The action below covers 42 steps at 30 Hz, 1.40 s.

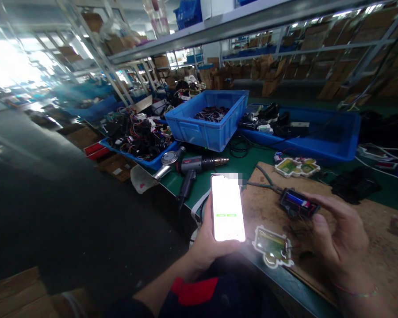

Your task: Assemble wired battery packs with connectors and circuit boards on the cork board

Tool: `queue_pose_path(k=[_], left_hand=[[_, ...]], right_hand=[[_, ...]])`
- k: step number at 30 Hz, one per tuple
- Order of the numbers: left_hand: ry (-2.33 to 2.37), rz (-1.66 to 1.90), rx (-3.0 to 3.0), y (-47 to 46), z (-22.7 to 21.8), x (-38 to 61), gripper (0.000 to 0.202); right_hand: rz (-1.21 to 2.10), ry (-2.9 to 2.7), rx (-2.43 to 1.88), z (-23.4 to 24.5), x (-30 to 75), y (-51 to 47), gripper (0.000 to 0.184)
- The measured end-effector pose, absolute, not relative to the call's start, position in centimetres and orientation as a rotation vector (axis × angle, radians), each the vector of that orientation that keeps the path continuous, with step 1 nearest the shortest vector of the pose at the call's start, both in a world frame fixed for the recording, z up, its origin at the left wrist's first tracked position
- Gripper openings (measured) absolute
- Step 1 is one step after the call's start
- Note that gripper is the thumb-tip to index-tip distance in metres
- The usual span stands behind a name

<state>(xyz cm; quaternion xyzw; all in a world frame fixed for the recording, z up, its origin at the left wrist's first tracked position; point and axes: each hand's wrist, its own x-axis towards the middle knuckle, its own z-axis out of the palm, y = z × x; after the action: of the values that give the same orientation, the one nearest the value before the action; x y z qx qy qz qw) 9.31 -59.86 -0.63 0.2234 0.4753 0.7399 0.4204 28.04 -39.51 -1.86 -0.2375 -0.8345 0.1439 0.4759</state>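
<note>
My left hand (pixel 207 240) is wrapped round a smartphone (pixel 228 207) held upright, its bright white screen facing me with two small green buttons on it. To the right, my right hand (pixel 340 234) has thumb and forefinger apart at the right end of a small black case (pixel 298 203) with a blue cell inside. Whether the fingertips touch the case I cannot tell. Pliers (pixel 268 183) lie just behind the case. Nearer me, a white-rimmed, potted circuit board (pixel 272 245) rests at the board's edge, and a similar potted circuit board (pixel 296 167) sits farther back.
A brown work board (pixel 378 229) covers part of the green bench. Left of the phone lies a heat gun (pixel 195 168). Behind stand a blue bin of wires (pixel 202 128), a bin of black parts (pixel 142 152) and a long blue tray (pixel 331 137). A metal shelf (pixel 199 37) runs overhead.
</note>
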Motion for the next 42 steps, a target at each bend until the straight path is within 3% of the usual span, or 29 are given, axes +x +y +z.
queue_pose_path(k=[42], left_hand=[[1.272,1.793,0.800,-60.1,-1.7,8.5,0.125]], right_hand=[[0.185,-2.100,-0.457,-2.9,27.4,-39.8,0.033]])
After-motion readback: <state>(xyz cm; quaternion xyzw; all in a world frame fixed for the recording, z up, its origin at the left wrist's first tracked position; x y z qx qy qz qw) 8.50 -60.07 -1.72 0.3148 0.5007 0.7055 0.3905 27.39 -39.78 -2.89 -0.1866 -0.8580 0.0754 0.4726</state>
